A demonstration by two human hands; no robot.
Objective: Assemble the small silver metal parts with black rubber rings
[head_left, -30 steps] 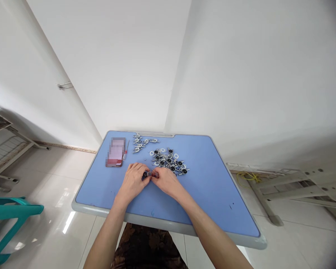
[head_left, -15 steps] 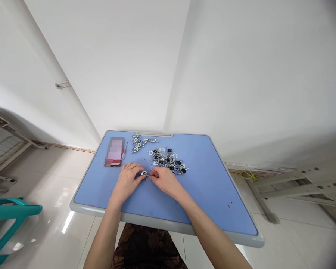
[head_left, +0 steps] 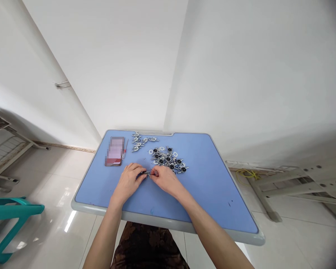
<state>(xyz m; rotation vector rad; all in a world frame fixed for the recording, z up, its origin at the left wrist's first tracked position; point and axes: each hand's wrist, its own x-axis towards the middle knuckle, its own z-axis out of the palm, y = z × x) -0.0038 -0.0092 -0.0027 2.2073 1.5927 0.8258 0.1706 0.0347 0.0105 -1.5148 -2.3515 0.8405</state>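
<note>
Metal part point(head_left: 146, 173) turned edge-on, between left hand point(head_left: 129, 179) and right hand point(head_left: 166, 180)

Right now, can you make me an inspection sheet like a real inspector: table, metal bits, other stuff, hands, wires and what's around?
Surface: blue tabletop, grey rim; small dark marks near the right front.
Parts: small metal part, held; pile of metal parts with black discs, near the middle; smaller group near the far edge.
Clutter: phone at left, screen unreadable; slim tool beside it.
Hands: left hand pinches the small metal part; right hand pinches a slim item, too small to identify.
Cables: yellow cord on the floor at right, possibly a cable.
Surroundings: white wall ahead; teal stool at left, partly in view.
</note>
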